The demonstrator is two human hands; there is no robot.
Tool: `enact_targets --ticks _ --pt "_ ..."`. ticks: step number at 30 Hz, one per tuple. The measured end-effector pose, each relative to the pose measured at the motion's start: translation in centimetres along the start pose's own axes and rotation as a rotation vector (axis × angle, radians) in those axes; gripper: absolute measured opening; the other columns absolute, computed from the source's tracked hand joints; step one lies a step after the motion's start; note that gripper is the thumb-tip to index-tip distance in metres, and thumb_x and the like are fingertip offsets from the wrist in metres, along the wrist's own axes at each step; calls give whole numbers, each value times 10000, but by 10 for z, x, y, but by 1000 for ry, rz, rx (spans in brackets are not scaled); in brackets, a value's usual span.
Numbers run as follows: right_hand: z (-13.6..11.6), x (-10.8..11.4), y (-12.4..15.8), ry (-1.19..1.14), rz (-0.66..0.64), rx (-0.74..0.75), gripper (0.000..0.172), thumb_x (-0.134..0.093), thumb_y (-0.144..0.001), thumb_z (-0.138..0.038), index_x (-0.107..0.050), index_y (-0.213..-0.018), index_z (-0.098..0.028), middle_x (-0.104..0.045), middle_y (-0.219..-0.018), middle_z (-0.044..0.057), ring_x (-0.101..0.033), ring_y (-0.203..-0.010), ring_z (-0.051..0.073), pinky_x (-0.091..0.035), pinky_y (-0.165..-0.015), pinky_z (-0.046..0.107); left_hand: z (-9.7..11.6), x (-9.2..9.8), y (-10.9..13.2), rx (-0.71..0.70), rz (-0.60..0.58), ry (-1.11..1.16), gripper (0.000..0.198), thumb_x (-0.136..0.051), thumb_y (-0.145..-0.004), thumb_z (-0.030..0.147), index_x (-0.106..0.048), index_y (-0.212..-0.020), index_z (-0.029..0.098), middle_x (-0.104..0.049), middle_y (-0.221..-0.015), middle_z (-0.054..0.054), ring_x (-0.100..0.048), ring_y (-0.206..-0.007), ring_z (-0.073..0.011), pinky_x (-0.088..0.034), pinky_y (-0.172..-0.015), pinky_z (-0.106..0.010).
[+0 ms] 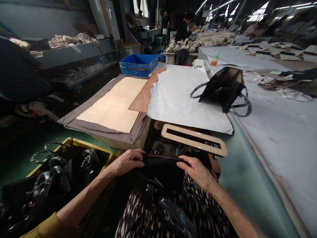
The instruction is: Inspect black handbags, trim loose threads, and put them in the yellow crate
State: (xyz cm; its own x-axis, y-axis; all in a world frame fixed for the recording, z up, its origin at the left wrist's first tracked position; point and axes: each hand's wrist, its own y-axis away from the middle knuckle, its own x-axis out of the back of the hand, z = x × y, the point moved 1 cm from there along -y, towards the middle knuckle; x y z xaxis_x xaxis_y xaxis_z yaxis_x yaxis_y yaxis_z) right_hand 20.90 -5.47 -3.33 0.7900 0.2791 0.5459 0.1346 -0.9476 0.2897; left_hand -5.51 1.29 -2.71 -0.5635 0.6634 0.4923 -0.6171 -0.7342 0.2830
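A black handbag (160, 172) rests on my lap, its handle (177, 211) wrapped in clear plastic and hanging toward me. My left hand (130, 161) pinches the upper left edge of the bag between thumb and fingers. At the upper right edge, my right hand (194, 167) grips in the same way, so the edge is stretched between both. Just beyond my hands lies a pale oblong frame with a long slot (195, 140). Another black handbag (221, 87) with plastic-wrapped handles stands tilted on the table corner, its opening showing a tan lining.
To my left, a yellow crate (107, 155) holds several black bags. Ahead are a cream board (111, 104) on grey cloth, a white sheet (183, 96) and a blue bin (138, 64). An orange glue bottle (215, 60) stands on the long table. A person (22, 69) sits at left.
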Motion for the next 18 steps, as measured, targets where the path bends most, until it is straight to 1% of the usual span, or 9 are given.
enact_targets --ticks 2,5,8,10,11,13,15,18 --pt "2 3 1 -34 -64 -26 298 -449 -806 -417 -631 -812 -182 -633 -742 -11 -554 -729 174 -395 -676 250 0 -1 0 2 -2 7 194 -547 -686 211 -480 -522 130 -559 -968 10 -526 -773 -118 -359 -700 -202" --pt "3 8 2 -108 -144 -68 327 -495 -777 -463 -623 -879 -180 -627 -754 -12 -540 -692 160 -383 -618 236 1 -4 -5 -10 -13 2 189 -538 -673 194 -462 -512 131 -553 -874 16 -510 -719 -108 -350 -652 -203" --pt "-2 11 -1 -136 -132 -50 346 -517 -765 -475 -620 -936 -192 -629 -807 -7 -533 -728 162 -379 -659 241 2 -6 -10 -16 -11 -9 178 -530 -663 184 -462 -508 131 -546 -813 20 -498 -683 -102 -340 -618 -202" --pt "-6 11 -3 -110 -113 -20 314 -503 -781 -461 -635 -883 -195 -629 -808 -6 -528 -759 167 -368 -710 254 2 -6 -11 -16 8 -23 175 -525 -661 180 -461 -505 132 -541 -779 25 -489 -662 -97 -333 -602 -200" --pt "-7 10 -4 -98 -110 -17 308 -486 -793 -456 -637 -828 -190 -623 -774 -7 -522 -744 164 -363 -709 258 2 -7 -11 -15 18 -31 174 -524 -660 178 -461 -504 132 -539 -766 26 -487 -655 -96 -331 -598 -199" --pt "-7 6 -7 -116 -127 -34 345 -448 -811 -460 -610 -710 -173 -585 -673 -12 -495 -669 145 -356 -655 253 2 -7 -9 -14 36 -36 170 -526 -655 176 -464 -503 132 -546 -772 24 -493 -667 -98 -336 -609 -197" --pt "-3 4 -10 -190 -164 -80 379 -434 -814 -473 -565 -642 -161 -538 -602 -19 -455 -600 124 -342 -597 244 2 -8 -8 -19 42 -32 162 -532 -649 172 -471 -505 130 -564 -822 15 -511 -705 -105 -346 -643 -194" --pt "5 2 -15 -322 -215 -166 386 -463 -790 -493 -550 -635 -151 -516 -572 -21 -423 -555 107 -334 -568 238 3 -9 -8 -29 40 -27 152 -536 -640 169 -480 -505 129 -576 -889 5 -527 -740 -112 -354 -678 -191"
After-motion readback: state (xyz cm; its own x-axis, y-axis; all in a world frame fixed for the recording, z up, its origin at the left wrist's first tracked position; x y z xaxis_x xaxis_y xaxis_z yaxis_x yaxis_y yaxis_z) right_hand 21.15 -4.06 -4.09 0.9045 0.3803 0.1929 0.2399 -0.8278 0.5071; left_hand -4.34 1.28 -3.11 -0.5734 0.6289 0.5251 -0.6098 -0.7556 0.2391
